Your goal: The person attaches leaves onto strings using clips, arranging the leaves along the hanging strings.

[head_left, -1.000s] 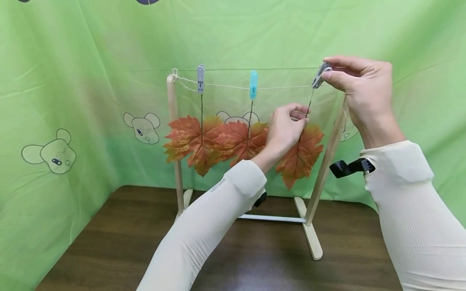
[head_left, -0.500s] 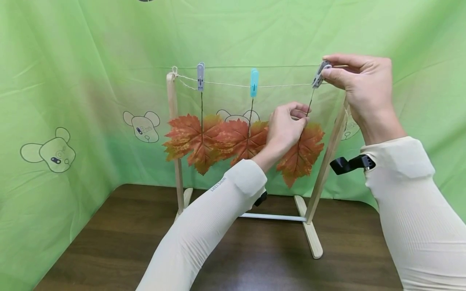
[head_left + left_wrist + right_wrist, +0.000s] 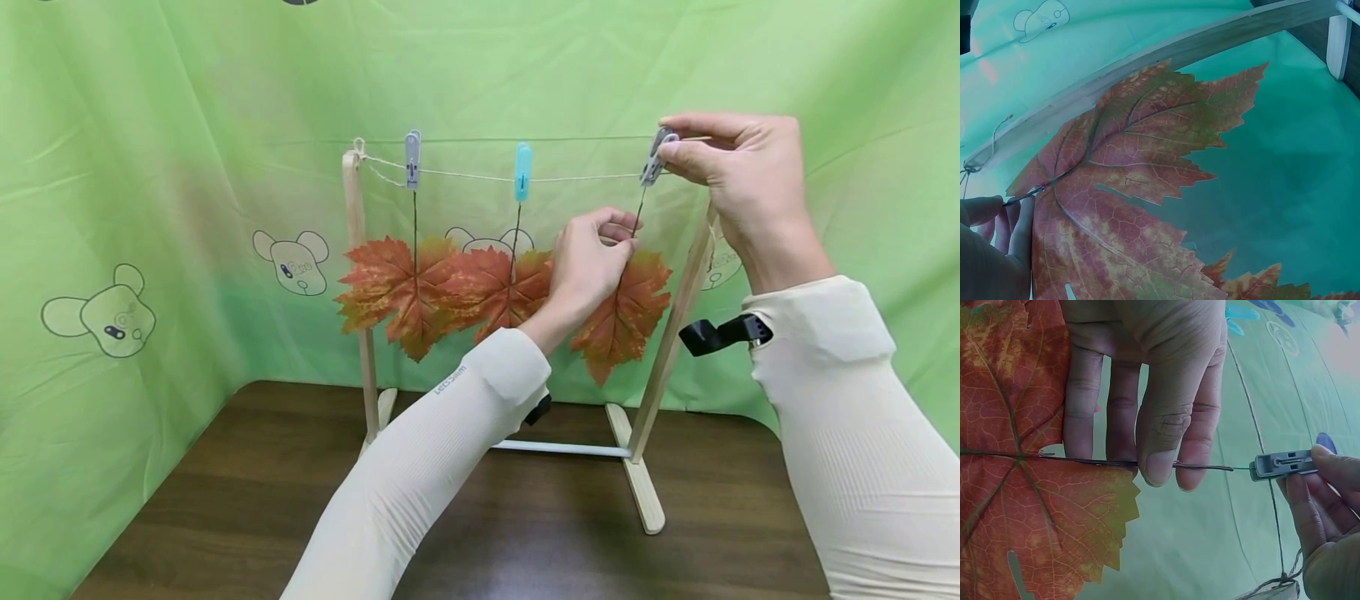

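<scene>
My left hand point(image 3: 588, 258) pinches the thin brown stem point(image 3: 1104, 463) of the rightmost orange-red artificial maple leaf point(image 3: 622, 304). Up at the right end of the string point(image 3: 585, 178), my right hand point(image 3: 757, 187) grips a grey clothespin point(image 3: 654, 162) between thumb and fingers. The clothespin is tilted and sits at the string. In the right wrist view a thin green strand runs from the stem's end to the clothespin's tip. Whether its jaws are parted is too small to tell. The left wrist view shows the leaf point(image 3: 1122, 156) spread beyond the left fingers.
Two more maple leaves point(image 3: 397, 292) hang by their stems from a grey clothespin point(image 3: 412, 158) and a blue clothespin point(image 3: 522, 171). A wooden frame point(image 3: 356, 200) with a white crossbar point(image 3: 562, 448) stands on the brown table point(image 3: 525, 533). Green cloth point(image 3: 225, 100) surrounds it.
My right hand has shifted slightly left with the clothespin. The right leaf has swung a little to the right. My left hand keeps its hold on the stem.
</scene>
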Demonstrator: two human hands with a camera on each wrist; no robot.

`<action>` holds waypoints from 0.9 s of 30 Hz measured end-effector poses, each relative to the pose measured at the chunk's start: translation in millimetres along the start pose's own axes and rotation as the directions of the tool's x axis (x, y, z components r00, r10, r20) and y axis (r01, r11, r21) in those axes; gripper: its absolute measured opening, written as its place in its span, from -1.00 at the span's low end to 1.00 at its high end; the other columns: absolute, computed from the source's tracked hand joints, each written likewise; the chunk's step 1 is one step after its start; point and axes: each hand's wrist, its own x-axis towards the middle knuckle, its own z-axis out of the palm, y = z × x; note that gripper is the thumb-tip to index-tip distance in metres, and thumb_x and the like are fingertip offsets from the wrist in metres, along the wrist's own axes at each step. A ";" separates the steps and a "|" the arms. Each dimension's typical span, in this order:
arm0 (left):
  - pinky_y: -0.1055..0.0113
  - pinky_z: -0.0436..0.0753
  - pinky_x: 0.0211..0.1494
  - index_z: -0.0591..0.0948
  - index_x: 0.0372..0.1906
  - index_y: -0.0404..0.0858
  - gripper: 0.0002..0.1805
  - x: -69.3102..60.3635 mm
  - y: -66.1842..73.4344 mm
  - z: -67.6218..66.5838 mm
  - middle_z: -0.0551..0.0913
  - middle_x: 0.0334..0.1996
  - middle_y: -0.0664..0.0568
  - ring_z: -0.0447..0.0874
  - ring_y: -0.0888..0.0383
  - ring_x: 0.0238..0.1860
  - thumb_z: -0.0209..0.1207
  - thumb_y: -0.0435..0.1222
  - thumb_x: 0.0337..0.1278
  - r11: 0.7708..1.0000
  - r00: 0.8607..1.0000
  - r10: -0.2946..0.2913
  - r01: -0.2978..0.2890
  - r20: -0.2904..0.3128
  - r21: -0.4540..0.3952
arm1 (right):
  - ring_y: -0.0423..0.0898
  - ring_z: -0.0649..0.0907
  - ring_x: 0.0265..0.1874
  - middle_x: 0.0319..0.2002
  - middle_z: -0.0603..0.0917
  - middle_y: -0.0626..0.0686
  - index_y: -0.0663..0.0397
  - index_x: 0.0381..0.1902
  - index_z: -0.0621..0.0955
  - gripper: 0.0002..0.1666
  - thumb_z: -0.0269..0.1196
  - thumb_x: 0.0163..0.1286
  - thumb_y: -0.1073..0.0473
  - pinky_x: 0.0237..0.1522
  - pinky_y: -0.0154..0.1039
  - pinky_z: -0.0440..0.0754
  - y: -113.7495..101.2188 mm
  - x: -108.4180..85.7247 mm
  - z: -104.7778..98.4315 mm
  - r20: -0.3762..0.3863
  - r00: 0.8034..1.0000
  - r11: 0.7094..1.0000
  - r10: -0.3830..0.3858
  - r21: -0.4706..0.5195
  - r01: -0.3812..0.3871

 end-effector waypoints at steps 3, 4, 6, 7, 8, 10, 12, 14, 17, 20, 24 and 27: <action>0.57 0.55 -0.36 0.81 -0.10 -0.12 -0.85 -0.5 0.4 0.8 0.78 -0.35 0.19 0.67 0.40 -0.36 0.37 -0.38 0.31 1.000 1.000 0.008 -0.008 0.002 -0.010 | -0.14 0.85 -0.37 -0.37 0.86 0.09 0.34 -0.21 0.82 -0.73 0.47 0.13 0.61 -0.19 -0.36 0.77 0.4 -0.5 -1.1 0.005 1.000 1.000 0.010 -0.012 -0.010; 0.57 0.55 -0.37 0.81 -0.10 -0.13 -0.85 -0.4 0.6 1.0 0.78 -0.35 0.19 0.67 0.40 -0.36 0.37 -0.38 0.31 1.000 1.000 0.011 -0.011 0.002 -0.014 | -0.14 0.85 -0.37 -0.37 0.86 0.09 0.34 -0.20 0.82 -0.73 0.48 0.13 0.60 -0.19 -0.36 0.77 0.5 -0.6 -1.5 0.008 1.000 1.000 0.011 -0.015 -0.011; 0.57 0.55 -0.37 0.81 -0.11 -0.14 -0.86 -0.1 0.9 1.5 0.79 -0.35 0.18 0.66 0.40 -0.36 0.36 -0.39 0.31 1.000 1.000 0.019 -0.019 -0.001 -0.020 | -0.15 0.84 -0.37 -0.37 0.86 0.08 0.34 -0.20 0.82 -0.73 0.48 0.12 0.60 -0.19 -0.36 0.77 0.7 -0.5 -2.2 0.014 1.000 1.000 0.012 -0.016 -0.012; 0.57 0.55 -0.37 0.81 -0.11 -0.14 -0.86 0.1 0.9 1.8 0.79 -0.35 0.18 0.66 0.40 -0.36 0.36 -0.38 0.31 1.000 1.000 0.023 -0.023 -0.005 -0.021 | -0.15 0.84 -0.37 -0.37 0.86 0.08 0.35 -0.20 0.82 -0.73 0.49 0.12 0.59 -0.19 -0.36 0.77 0.9 -0.5 -2.4 0.017 1.000 1.000 0.011 -0.018 -0.011; 0.57 0.55 -0.37 0.81 -0.11 -0.14 -0.86 0.2 0.9 2.0 0.79 -0.36 0.17 0.66 0.40 -0.36 0.36 -0.38 0.31 0.999 1.000 0.026 -0.026 -0.007 -0.024 | -0.15 0.84 -0.37 -0.37 0.86 0.09 0.35 -0.19 0.82 -0.73 0.49 0.12 0.59 -0.19 -0.36 0.77 1.1 -0.4 -2.6 0.021 1.000 1.000 0.011 -0.017 -0.011; 0.58 0.55 -0.37 0.81 -0.11 -0.14 -0.86 0.3 0.8 2.6 0.78 -0.36 0.18 0.66 0.41 -0.37 0.37 -0.38 0.31 0.999 1.000 0.029 -0.029 -0.009 -0.026 | -0.15 0.84 -0.37 -0.37 0.86 0.09 0.35 -0.19 0.82 -0.73 0.48 0.13 0.59 -0.19 -0.36 0.77 1.4 -0.4 -3.0 0.027 1.000 1.000 0.012 -0.015 -0.011; 0.58 0.56 -0.37 0.81 -0.11 -0.14 -0.86 0.4 0.7 3.3 0.77 -0.37 0.20 0.66 0.42 -0.38 0.37 -0.38 0.31 0.999 0.999 0.030 -0.031 -0.011 -0.025 | -0.15 0.84 -0.37 -0.37 0.86 0.09 0.35 -0.19 0.82 -0.73 0.47 0.14 0.60 -0.19 -0.36 0.77 1.6 -0.4 -3.4 0.030 0.999 1.000 0.015 -0.017 -0.014; 0.58 0.56 -0.38 0.81 -0.11 -0.13 -0.86 0.5 0.7 3.9 0.76 -0.37 0.22 0.65 0.43 -0.38 0.37 -0.38 0.31 0.999 1.000 0.026 -0.027 -0.011 -0.020 | -0.15 0.84 -0.37 -0.37 0.86 0.08 0.33 -0.19 0.82 -0.73 0.46 0.15 0.61 -0.19 -0.36 0.77 1.6 -0.3 -3.8 0.033 0.999 0.999 0.023 -0.024 -0.023; 0.59 0.56 -0.38 0.81 -0.11 -0.14 -0.87 1.4 0.7 4.1 0.77 -0.36 0.20 0.66 0.42 -0.37 0.38 -0.38 0.31 0.999 1.000 0.026 -0.027 -0.017 -0.024 | -0.16 0.84 -0.35 -0.34 0.86 0.06 0.30 -0.18 0.82 -0.72 0.45 0.17 0.59 -0.18 -0.37 0.77 1.3 0.5 -4.0 0.038 0.998 0.998 0.049 -0.050 -0.047; 0.59 0.57 -0.37 0.81 -0.12 -0.16 -0.87 2.4 0.8 3.6 0.79 -0.33 0.16 0.69 0.41 -0.35 0.37 -0.39 0.31 0.999 1.000 0.023 -0.023 -0.018 -0.029 | -0.16 0.84 -0.33 -0.31 0.86 0.04 0.27 -0.17 0.83 -0.72 0.48 0.17 0.56 -0.17 -0.38 0.76 0.8 1.5 -3.9 0.046 0.996 0.994 0.076 -0.084 -0.072; 0.59 0.58 -0.35 0.81 -0.12 -0.18 -0.88 2.9 0.5 3.0 0.81 -0.29 0.14 0.72 0.39 -0.33 0.36 -0.39 0.32 0.999 1.000 0.014 -0.014 -0.010 -0.031 | -0.17 0.83 -0.32 -0.31 0.86 0.02 0.24 -0.16 0.83 -0.72 0.51 0.17 0.52 -0.18 -0.38 0.76 0.8 1.8 -3.9 0.041 0.994 0.989 0.103 -0.108 -0.098; 0.59 0.59 -0.35 0.81 -0.11 -0.18 -0.88 2.8 0.1 2.9 0.81 -0.28 0.13 0.73 0.38 -0.32 0.35 -0.39 0.33 0.999 1.000 0.013 -0.013 -0.005 -0.036 | -0.19 0.84 -0.32 -0.31 0.86 0.01 0.22 -0.13 0.82 -0.71 0.49 0.19 0.51 -0.18 -0.40 0.75 1.4 1.0 -3.8 0.021 0.993 0.987 0.116 -0.112 -0.113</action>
